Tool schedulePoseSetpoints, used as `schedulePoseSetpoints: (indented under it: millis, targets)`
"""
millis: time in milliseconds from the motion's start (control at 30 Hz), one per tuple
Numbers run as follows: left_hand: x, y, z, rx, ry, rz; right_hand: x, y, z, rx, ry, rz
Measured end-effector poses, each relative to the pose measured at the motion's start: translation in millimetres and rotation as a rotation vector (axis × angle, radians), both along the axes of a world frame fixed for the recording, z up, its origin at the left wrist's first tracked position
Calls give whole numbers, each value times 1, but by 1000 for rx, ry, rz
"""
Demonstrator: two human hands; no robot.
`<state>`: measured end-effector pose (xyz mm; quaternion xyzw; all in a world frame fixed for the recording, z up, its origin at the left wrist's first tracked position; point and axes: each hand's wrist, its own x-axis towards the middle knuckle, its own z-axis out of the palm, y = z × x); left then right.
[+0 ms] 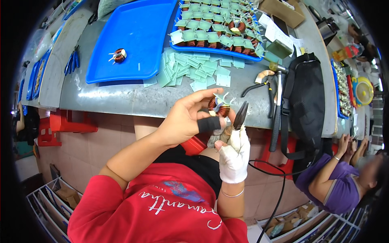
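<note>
My left hand point(180, 121), a black wrap around one finger, grips a copper-wound toroidal coil point(222, 110) between fingers and thumb. Pale wire leads and a light divider stick up from the coil. Just right of it, my right hand point(236, 156) in a white glove is closed around a pair of pliers point(241, 114). The dark jaws point upward, close to the coil; whether they touch it I cannot tell. Both hands are over my lap at the table's front edge. Another coil point(119, 55) lies in the blue tray point(133, 24) at the left.
Small green boards point(194, 69) are strewn on the metal table point(117, 95). Behind them, a blue tray point(178, 47) holds rows of coils with boards. Cutters point(270, 97), a hammer point(278, 89) and a black bag point(306, 97) lie right. A person in purple point(336, 190) sits further right.
</note>
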<state>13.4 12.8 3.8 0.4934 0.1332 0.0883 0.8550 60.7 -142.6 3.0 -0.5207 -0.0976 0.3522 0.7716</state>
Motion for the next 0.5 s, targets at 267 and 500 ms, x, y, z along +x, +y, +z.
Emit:
schedulePoseSetpoints:
  millis: [267, 500]
  targets:
    - [2, 4, 5, 63, 47, 76, 3, 5, 5, -59, -141, -13]
    - [3, 5, 10, 33, 63, 83, 9, 6, 6, -29, -79, -112]
